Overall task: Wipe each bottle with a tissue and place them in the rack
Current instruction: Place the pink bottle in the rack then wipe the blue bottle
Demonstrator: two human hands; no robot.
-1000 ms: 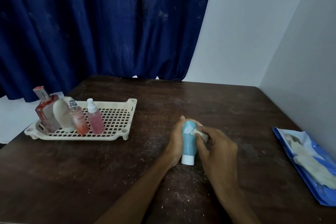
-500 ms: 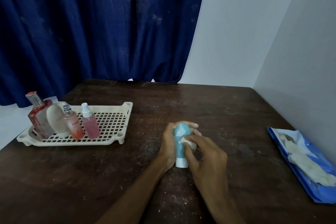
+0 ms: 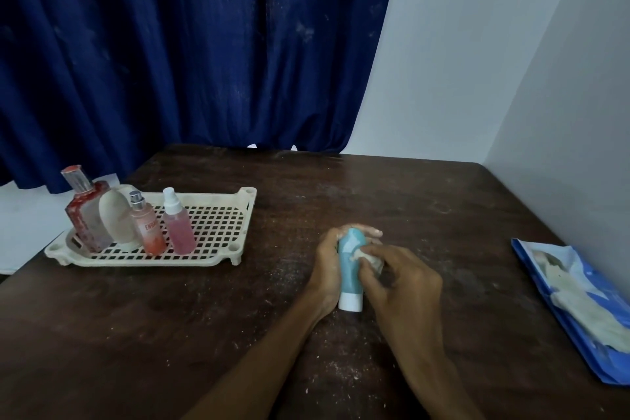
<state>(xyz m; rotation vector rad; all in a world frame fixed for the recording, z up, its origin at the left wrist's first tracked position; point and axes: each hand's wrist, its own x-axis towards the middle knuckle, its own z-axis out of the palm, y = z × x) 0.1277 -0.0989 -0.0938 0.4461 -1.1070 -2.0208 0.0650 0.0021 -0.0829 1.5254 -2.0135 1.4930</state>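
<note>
The left hand point(image 3: 329, 262) is gripping a teal bottle point(image 3: 350, 266) standing on its white cap point(image 3: 350, 302), while the right hand point(image 3: 404, 286) is pinching a crumpled tissue point(image 3: 368, 256) against its side.

Hands wiping a blue tube at a dark wooden table

The left hand point(image 3: 329, 262) wraps the blue tube point(image 3: 350, 269), which stands on its white cap, while the right hand point(image 3: 405, 286) presses a crumpled tissue point(image 3: 370, 257) to its side. Four bottles stand in the cream rack point(image 3: 218, 245) at left (all crowded to its left end); a blue tissue pack point(image 3: 576, 303) lies at right.
</note>
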